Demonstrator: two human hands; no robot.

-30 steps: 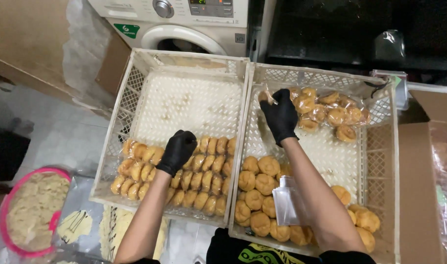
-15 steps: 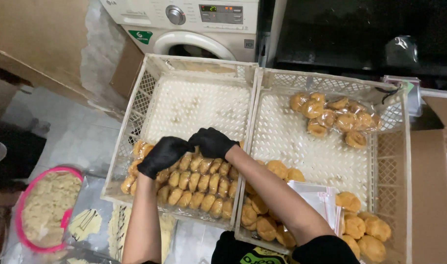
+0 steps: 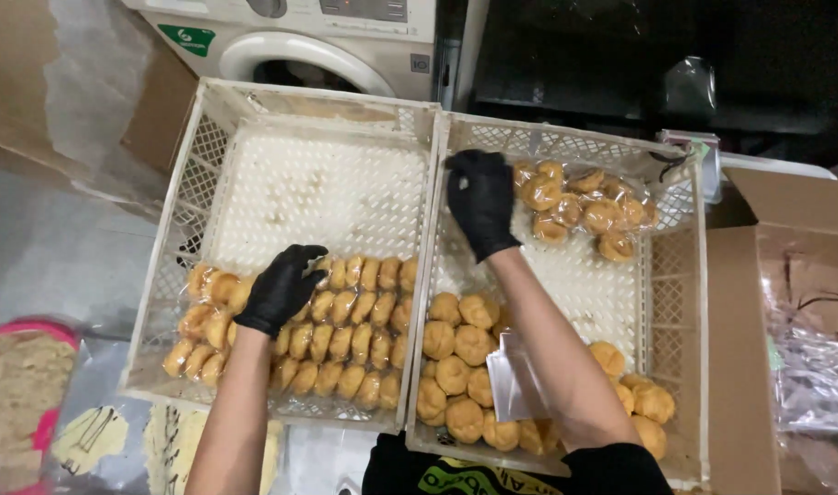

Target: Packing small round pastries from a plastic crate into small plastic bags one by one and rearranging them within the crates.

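Note:
My left hand (image 3: 279,290), in a black glove, rests on rows of clear-wrapped golden pastries (image 3: 345,330) at the near end of the left white crate (image 3: 208,147), its fingers curled over the top of one row. My right hand (image 3: 481,203), also gloved, hovers over the far left part of the right white crate (image 3: 695,275). It is just left of a clear bag of round pastries (image 3: 584,209), and nothing shows in it. Loose round pastries (image 3: 460,367) lie at the near end of the right crate under my forearm.
A washing machine (image 3: 327,37) stands behind the crates. An open cardboard box (image 3: 785,302) with plastic bags sits to the right. A pink-rimmed tray (image 3: 16,394) of pale crumbs lies at the lower left. Clear empty bags (image 3: 510,385) lie among the loose pastries.
My right hand went from the bag in the right crate to the pastry rows in the left crate, then back over the right crate. My left hand stayed on the rows.

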